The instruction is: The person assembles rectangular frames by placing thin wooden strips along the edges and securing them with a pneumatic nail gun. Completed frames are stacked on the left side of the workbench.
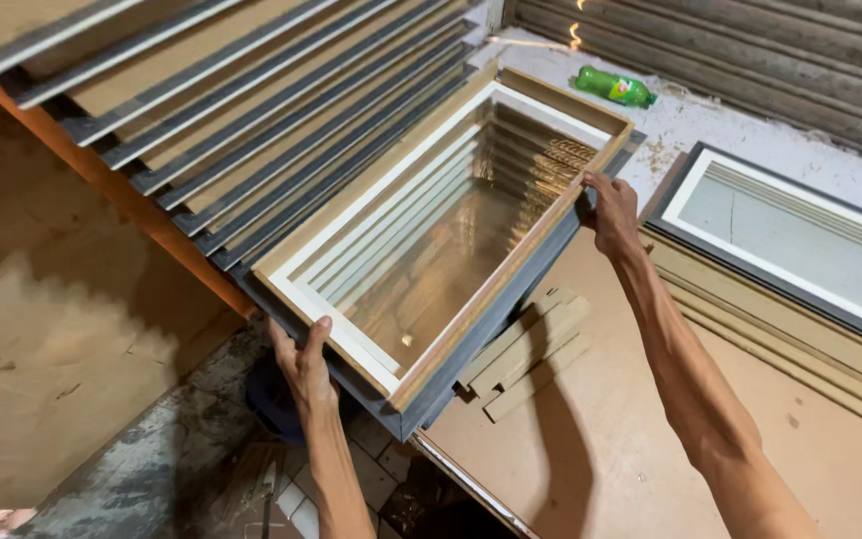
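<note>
while both hands [303, 361] [614, 212] grip the glazed frame [441, 240] at opposite ends, a green bottle [616, 88] lies beyond; wood strips [526, 349] rest on the tabletop [611, 439].

Framing workshop, stacked picture frames [251, 130], board worktable [601, 439], wood offcuts [531, 349]

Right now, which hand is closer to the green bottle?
The right hand. It grips the far corner of the framed glass, not far below the green bottle lying on the table. The left hand holds the near edge, much farther away.
</note>
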